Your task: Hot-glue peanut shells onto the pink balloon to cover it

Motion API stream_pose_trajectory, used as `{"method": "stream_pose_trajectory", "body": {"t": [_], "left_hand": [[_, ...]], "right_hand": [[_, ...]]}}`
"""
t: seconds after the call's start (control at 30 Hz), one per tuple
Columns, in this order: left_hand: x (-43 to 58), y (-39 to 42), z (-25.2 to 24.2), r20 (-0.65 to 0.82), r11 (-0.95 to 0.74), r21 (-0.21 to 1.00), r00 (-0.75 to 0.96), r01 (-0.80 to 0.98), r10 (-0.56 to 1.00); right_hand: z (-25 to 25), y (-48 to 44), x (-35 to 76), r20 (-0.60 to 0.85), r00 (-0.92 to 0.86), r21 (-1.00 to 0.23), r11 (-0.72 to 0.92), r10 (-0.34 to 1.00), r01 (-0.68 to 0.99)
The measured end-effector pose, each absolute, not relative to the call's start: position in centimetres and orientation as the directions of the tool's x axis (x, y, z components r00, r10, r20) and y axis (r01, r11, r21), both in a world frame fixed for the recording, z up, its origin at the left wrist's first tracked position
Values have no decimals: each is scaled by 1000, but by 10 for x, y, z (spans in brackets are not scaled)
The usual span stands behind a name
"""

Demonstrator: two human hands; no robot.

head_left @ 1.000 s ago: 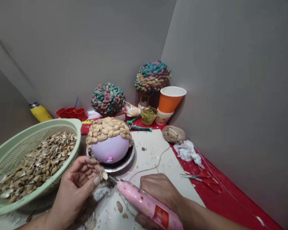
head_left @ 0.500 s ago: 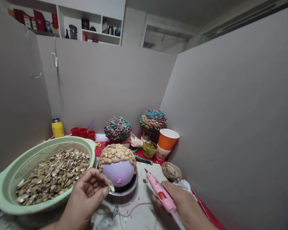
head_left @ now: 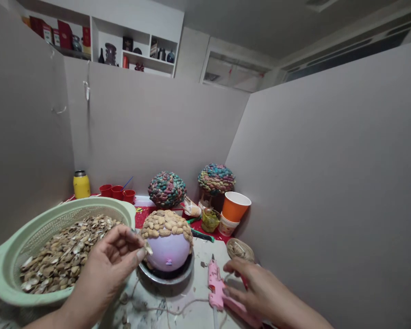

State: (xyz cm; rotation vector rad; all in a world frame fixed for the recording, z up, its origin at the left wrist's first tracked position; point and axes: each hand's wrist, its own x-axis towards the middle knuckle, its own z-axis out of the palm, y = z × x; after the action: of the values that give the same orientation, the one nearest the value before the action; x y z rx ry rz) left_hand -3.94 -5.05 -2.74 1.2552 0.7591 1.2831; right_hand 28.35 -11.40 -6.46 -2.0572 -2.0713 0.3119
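Holds the right hand (head_left: 253, 285) spread beside a pink plastic glue gun (head_left: 216, 289) lying on a flat white board (head_left: 193, 316); cannot tell whether touching. Pinches a pale peanut-shell piece (head_left: 148, 248) in the left hand (head_left: 113, 256), near a round lilac balloon (head_left: 171, 250) partly covered in tan peanut shells (head_left: 166, 224), seated in a silvery metal bowl (head_left: 167, 279).

The left hand (head_left: 114, 262) partly covers the peanut shell (head_left: 148, 248) it pinches and the 4 o'clock side of the green basket (head_left: 30, 298). The right hand (head_left: 256, 287) hides some of the twine coil (head_left: 239, 248); whether it touches the pink glue gun (head_left: 214, 278) cannot be told. The glue stick (head_left: 215, 316) runs off at 6 o'clock. Lettering on the boxes (head_left: 65, 35) at 11 o'clock is unreadably small.
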Motion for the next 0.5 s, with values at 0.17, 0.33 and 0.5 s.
{"method": "stream_pose_trajectory", "body": {"t": [0.17, 0.33, 0.5], "left_hand": [[-44, -47, -6, 194, -160, 973, 213, -167, 958], [-45, -41, -3, 167, -135, 979, 230, -151, 959], [-47, -33, -12, 149, -100, 977, 268, -187, 952]], "right_hand": [[-27, -81, 253, 328, -99, -492, 260, 939, 831], [-20, -21, 226, 339, -235, -637, 406, 911, 655], [-29, 21, 223, 228, -348, -700, 401, 909, 591]]}}
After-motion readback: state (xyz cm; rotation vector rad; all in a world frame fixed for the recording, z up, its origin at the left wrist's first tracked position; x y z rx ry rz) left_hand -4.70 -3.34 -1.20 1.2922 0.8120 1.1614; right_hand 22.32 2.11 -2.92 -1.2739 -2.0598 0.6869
